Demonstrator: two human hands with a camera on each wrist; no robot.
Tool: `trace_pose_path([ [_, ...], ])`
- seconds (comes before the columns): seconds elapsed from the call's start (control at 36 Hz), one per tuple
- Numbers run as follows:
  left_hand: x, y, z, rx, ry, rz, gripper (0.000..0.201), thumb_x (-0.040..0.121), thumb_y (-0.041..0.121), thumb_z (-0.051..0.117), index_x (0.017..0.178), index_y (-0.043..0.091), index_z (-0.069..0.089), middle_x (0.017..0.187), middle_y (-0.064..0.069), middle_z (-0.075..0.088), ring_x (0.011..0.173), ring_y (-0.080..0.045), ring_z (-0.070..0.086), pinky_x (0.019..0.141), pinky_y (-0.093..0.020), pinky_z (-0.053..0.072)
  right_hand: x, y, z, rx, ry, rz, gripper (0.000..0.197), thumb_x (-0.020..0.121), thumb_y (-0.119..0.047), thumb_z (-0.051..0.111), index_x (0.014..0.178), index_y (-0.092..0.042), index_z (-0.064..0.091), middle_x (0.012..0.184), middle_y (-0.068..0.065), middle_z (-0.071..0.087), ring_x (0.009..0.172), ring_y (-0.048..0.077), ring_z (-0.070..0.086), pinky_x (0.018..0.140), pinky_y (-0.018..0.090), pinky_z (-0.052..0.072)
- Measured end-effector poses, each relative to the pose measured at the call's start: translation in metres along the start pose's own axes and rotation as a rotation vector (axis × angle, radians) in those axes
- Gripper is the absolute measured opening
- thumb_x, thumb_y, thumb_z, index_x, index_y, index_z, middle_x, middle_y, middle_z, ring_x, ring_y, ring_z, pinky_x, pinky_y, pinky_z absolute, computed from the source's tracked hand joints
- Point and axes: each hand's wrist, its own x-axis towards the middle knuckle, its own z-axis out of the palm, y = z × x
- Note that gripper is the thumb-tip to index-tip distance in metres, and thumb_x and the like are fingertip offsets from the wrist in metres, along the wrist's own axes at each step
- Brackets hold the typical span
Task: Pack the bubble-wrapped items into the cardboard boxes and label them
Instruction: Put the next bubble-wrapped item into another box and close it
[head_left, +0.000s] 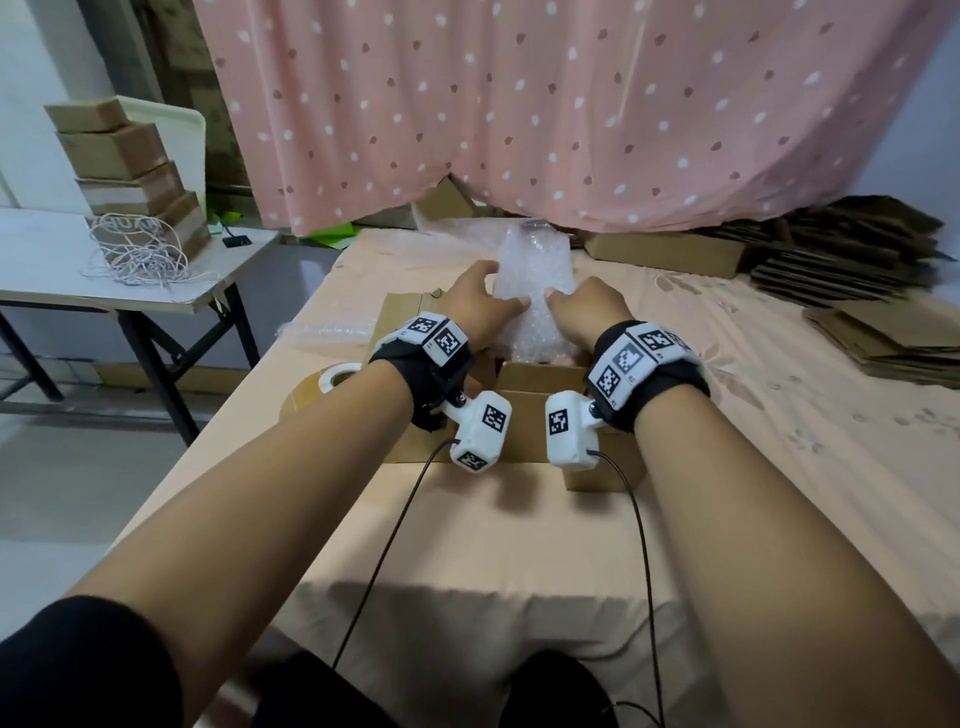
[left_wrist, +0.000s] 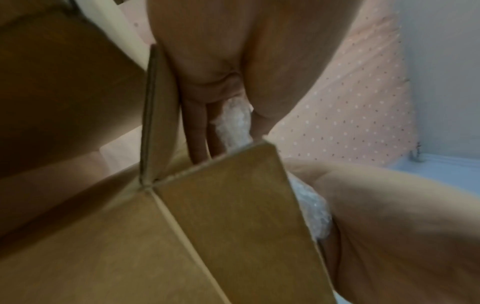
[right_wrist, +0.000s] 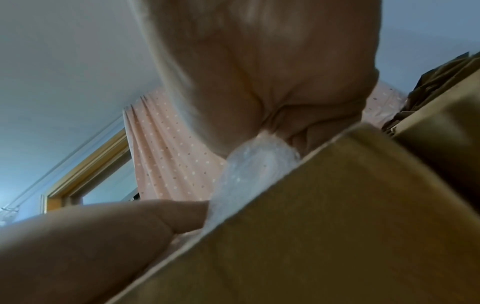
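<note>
Both hands are on the bundle (head_left: 532, 291) now, and it stands upright with its lower end dipping into the open box (head_left: 535, 400). The left hand (head_left: 480, 306) curls its fingers round the bundle's left side; the right hand (head_left: 589, 309) clamps the right side, thumb pressed into the wrap. From the left wrist view the fingers (left_wrist: 197, 131) reach down just inside the box flap (left_wrist: 233, 185), with white wrap showing between them. The right wrist view shows the same wrap (right_wrist: 254, 164) squeezed under the palm, right above the box edge.

So where are we? My read: this bundle is mid-insertion, most of it above the rim, not yet seated. The flaps stand open, nothing is sealed, and I see no label on the box. A tape roll (head_left: 324, 387) waits just left of the box on the bed. Loose wrap (head_left: 322, 330) lies left of the box too. Behind the box sits another box (head_left: 670, 254) by the curtain, and flat cardboard (head_left: 883, 338) is stacked well to its right, so more packing looks likely. Left to do here: push down, fold flaps, tape, label.
</note>
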Motion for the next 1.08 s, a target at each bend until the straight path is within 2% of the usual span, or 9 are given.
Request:
trace_pose_path([
  [0.14, 0.004, -0.004, -0.001, 0.092, 0.024, -0.051, 0.065, 0.075, 0.039, 0.080, 0.132, 0.021, 0.052, 0.113, -0.006, 0.066, 0.091, -0.024, 0.068, 0.080, -0.043, 0.060, 0.003, -0.003, 0.001, -0.101, -0.081, -0.005, 0.042, 0.095, -0.037, 0.054, 0.115, -0.002, 0.060, 0.110, 0.017, 0.066, 0.090, 0.032, 0.062, 0.072, 0.030, 0.046],
  [0.25, 0.004, -0.007, -0.002, 0.168, -0.037, -0.084, 0.050, 0.071, 0.037, 0.082, 0.108, 0.013, 0.058, 0.096, -0.008, 0.066, 0.085, -0.027, 0.068, 0.075, -0.046, 0.060, 0.007, 0.000, 0.006, -0.177, -0.126, 0.006, 0.031, 0.087, -0.032, 0.062, 0.098, -0.003, 0.063, 0.092, 0.017, 0.069, 0.079, 0.031, 0.068, 0.066, 0.029, 0.053],
  [0.36, 0.003, -0.005, -0.001, 0.278, -0.071, -0.044, 0.051, 0.074, 0.040, 0.081, 0.109, 0.011, 0.057, 0.095, -0.003, 0.058, 0.081, -0.019, 0.056, 0.065, -0.032, 0.045, 0.010, 0.002, 0.008, -0.254, -0.140, 0.002, 0.039, 0.084, -0.038, 0.072, 0.100, -0.005, 0.062, 0.098, 0.015, 0.067, 0.084, 0.031, 0.067, 0.067, 0.031, 0.052],
  [0.5, 0.001, -0.003, -0.001, 0.386, -0.109, -0.007, 0.050, 0.076, 0.039, 0.081, 0.110, 0.014, 0.055, 0.098, -0.001, 0.056, 0.090, -0.021, 0.056, 0.071, -0.032, 0.047, 0.012, 0.007, 0.011, -0.356, -0.117, -0.029, 0.044, 0.080, -0.045, 0.076, 0.099, -0.007, 0.065, 0.099, 0.012, 0.067, 0.077, 0.026, 0.059, 0.054, 0.026, 0.036],
  [0.61, -0.002, -0.002, 0.002, 0.463, -0.114, 0.056, 0.048, 0.075, 0.037, 0.081, 0.109, 0.012, 0.059, 0.102, -0.004, 0.060, 0.088, -0.020, 0.055, 0.061, -0.027, 0.040, 0.011, 0.014, 0.014, -0.378, -0.091, -0.057, 0.044, 0.078, -0.043, 0.078, 0.099, -0.007, 0.064, 0.094, 0.010, 0.063, 0.079, 0.026, 0.057, 0.048, 0.026, 0.028],
  [0.69, -0.002, -0.001, 0.009, 0.574, -0.139, 0.120, 0.058, 0.076, 0.039, 0.080, 0.120, 0.011, 0.057, 0.115, -0.009, 0.059, 0.100, -0.023, 0.055, 0.076, -0.031, 0.045, 0.012, 0.017, 0.014, -0.390, -0.081, -0.095, 0.042, 0.079, -0.040, 0.078, 0.101, -0.009, 0.062, 0.096, 0.010, 0.062, 0.085, 0.027, 0.059, 0.051, 0.027, 0.032],
  [0.81, -0.001, -0.011, 0.014, 0.622, -0.139, 0.191, 0.088, 0.077, 0.040, 0.077, 0.149, 0.018, 0.033, 0.138, -0.012, 0.043, 0.123, -0.030, 0.046, 0.101, -0.040, 0.044, 0.011, 0.021, 0.016, -0.451, -0.044, -0.174, 0.044, 0.081, -0.040, 0.076, 0.107, -0.007, 0.063, 0.104, 0.013, 0.065, 0.096, 0.030, 0.062, 0.068, 0.030, 0.041],
  [0.92, -0.003, -0.015, 0.011, 0.758, -0.225, 0.291, 0.076, 0.086, 0.042, 0.066, 0.153, 0.025, 0.033, 0.161, -0.004, 0.025, 0.147, -0.030, 0.023, 0.118, -0.048, 0.024, 0.009, 0.024, 0.021, -0.517, -0.016, -0.236, 0.044, 0.084, -0.041, 0.071, 0.115, -0.010, 0.063, 0.113, 0.012, 0.065, 0.102, 0.030, 0.061, 0.072, 0.031, 0.042],
  [1.08, -0.002, -0.013, 0.012, 1.054, -0.355, 0.230, 0.065, 0.091, 0.066, 0.036, 0.147, 0.033, 0.042, 0.164, 0.001, 0.019, 0.152, -0.026, 0.006, 0.116, -0.066, 0.000, 0.006, 0.029, 0.025, -0.637, 0.041, -0.307, 0.040, 0.087, -0.046, 0.065, 0.111, -0.013, 0.064, 0.108, 0.012, 0.065, 0.099, 0.032, 0.062, 0.071, 0.032, 0.043],
])
